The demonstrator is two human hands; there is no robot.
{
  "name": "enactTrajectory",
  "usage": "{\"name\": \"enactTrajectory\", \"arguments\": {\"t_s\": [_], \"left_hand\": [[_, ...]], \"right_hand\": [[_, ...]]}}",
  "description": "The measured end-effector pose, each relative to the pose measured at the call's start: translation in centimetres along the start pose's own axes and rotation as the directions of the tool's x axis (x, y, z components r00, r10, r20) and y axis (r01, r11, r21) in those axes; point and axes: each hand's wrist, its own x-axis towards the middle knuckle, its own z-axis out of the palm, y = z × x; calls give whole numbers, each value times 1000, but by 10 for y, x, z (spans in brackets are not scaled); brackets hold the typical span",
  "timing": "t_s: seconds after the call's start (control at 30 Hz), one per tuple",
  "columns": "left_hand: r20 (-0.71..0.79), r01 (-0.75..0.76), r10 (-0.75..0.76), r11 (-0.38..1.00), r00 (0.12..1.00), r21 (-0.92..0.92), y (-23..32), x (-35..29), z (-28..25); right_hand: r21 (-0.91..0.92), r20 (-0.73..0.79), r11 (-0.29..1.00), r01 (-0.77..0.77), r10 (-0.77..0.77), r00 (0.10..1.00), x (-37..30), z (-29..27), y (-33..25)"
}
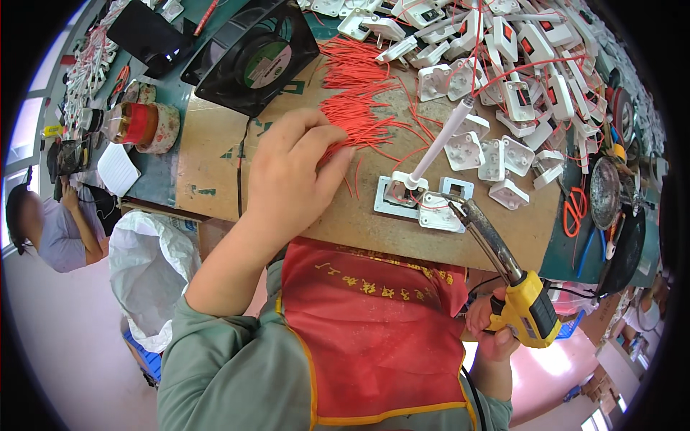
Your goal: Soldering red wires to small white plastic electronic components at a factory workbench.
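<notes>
Brown workboard [345,226]: red wires [352,108], upper centre, loose; left hand [295,165] there, grip unclear. Right hand [492,330] clenches yellow soldering gun [530,309]. White housing [437,215], centre, open, seemingly part-wired.

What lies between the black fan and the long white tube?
In the head view, red wires lie between the fan and the tube, on the brown board.

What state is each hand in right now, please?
Left hand: curled at thin red wires; grip unclear.
Right hand: closed, holding yellow-and-black soldering gun.
</notes>
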Motion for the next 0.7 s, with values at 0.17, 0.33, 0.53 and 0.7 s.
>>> {"name": "enactTrajectory", "arguments": {"t_s": [0.17, 0.33, 0.53, 0.7], "left_hand": [[10, -28, 27, 999, 1000, 46, 2, 10, 7], [60, -73, 68, 994, 996, 82, 9, 30, 20], [102, -128, 113, 979, 988, 157, 7, 34, 22], [14, -148, 147, 984, 989, 102, 5, 28, 6]], "right_hand": [[1, 16, 999, -47, 47, 999, 4, 7, -3], [7, 11, 999, -50, 50, 999, 1, 7, -5], [13, -9, 998, -54, 54, 998, 1, 9, -8], [34, -12, 998, -48, 49, 999, 1, 7, -7]]}}
